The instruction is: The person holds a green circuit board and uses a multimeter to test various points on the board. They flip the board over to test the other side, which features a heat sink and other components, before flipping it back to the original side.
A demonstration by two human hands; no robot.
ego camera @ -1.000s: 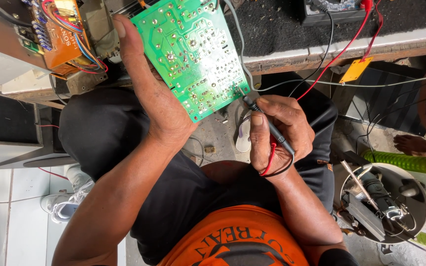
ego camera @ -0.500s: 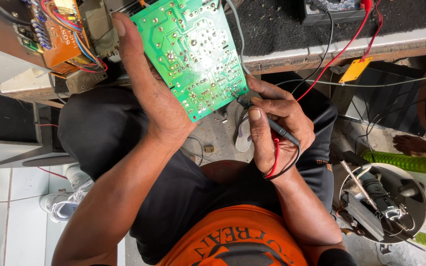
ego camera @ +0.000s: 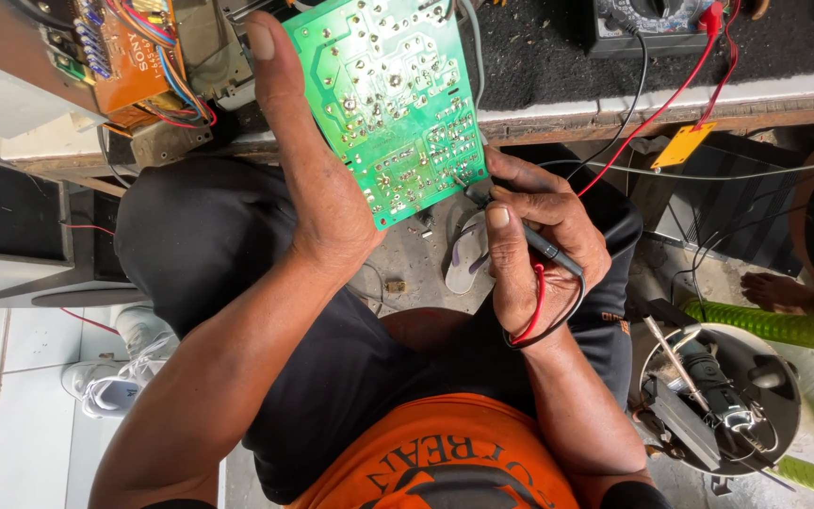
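Green printed circuit board (ego camera: pixel 398 104) is gripped by the left hand (ego camera: pixel 317 188) above the lap, before the worktop (ego camera: pixel 784 99). Black probes (ego camera: pixel 539 245) are pinched in the right hand (ego camera: pixel 539 254), tips at the board's lower edge. Tools are held in a round grey tub (ego camera: pixel 708 396).

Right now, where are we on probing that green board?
Done: green circuit board is out, solder side up, meter leads plugged in. In hand: left hand holds the board; right hand pinches the probes, tips at its lower right edge. Left: most solder joints lie away from the tips; meter reading not visible.
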